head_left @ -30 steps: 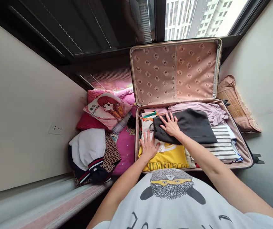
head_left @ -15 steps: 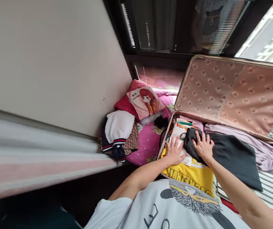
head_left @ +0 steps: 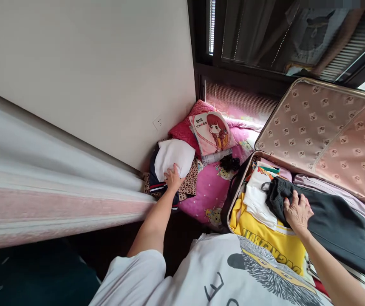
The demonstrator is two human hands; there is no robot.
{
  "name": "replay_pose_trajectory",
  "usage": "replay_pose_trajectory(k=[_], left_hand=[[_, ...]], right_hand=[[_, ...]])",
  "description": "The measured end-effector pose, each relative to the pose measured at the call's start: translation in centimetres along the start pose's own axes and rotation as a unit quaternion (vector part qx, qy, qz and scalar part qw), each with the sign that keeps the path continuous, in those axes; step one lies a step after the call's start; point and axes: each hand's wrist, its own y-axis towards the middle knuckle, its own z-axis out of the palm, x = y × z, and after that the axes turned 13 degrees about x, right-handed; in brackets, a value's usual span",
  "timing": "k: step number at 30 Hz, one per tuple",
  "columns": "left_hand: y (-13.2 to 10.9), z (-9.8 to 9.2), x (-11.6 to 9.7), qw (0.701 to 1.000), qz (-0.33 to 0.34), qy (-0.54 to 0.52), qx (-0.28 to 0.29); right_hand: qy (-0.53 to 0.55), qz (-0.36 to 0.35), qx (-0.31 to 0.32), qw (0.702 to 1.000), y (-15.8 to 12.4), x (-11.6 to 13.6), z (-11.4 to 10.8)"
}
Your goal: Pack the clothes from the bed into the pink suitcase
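Note:
My left hand (head_left: 173, 178) rests on a folded white and navy garment (head_left: 172, 156) with red-striped trim, its fingers apart. That garment lies over a brown patterned cloth (head_left: 189, 182). My right hand (head_left: 298, 211) lies on folded dark grey trousers (head_left: 335, 221) in the open suitcase (head_left: 244, 178), fingers slightly bent and holding nothing. Beside the trousers' gathered waistband are a white garment (head_left: 258, 197) and a yellow top (head_left: 265, 242) with dark lettering.
The suitcase's pink-lined lid (head_left: 325, 123) leans up near the dark window frame. A printed cushion (head_left: 212, 131) and a black frilly item (head_left: 230, 162) sit on the pink bedding (head_left: 201, 195). A pale wall (head_left: 106, 85) and a curtain (head_left: 58, 195) stand at the left.
My left hand has left the white and yellow clothes in the suitcase and reached left onto the white and navy garment. My right hand stays on the dark trousers. The view has shifted left.

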Motion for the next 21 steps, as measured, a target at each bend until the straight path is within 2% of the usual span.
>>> replay_pose_trajectory(k=[2,5,8,11,14,17,21], left_hand=[[1.3,-0.9,1.2,0.998,0.001,-0.060,0.029],[2.5,-3.1,2.0,0.980,-0.011,-0.196,0.022],[3.3,-6.5,2.8,0.963,-0.024,-0.268,0.013],[3.2,-10.2,3.5,0.951,-0.018,-0.308,0.029],[1.8,-13.2,3.8,0.919,0.020,-0.391,0.045],[-0.6,-15.4,3.2,0.867,0.086,-0.489,0.046],[-5.3,-17.9,0.4,0.812,0.200,-0.548,-0.003]], right_hand=[[0.015,0.012,0.002,1.000,-0.5,-0.3,0.1],[0.029,0.018,0.007,0.999,-1.0,-0.5,0.2],[0.029,0.020,0.015,0.999,-1.0,-0.6,0.3],[0.017,0.023,0.020,0.999,-0.9,-0.6,0.3],[0.017,0.023,0.026,0.999,-1.1,-0.1,-0.1],[0.036,0.032,0.037,0.998,-1.2,0.9,-1.3],[0.117,0.023,0.008,0.993,-0.8,3.2,-3.7]])
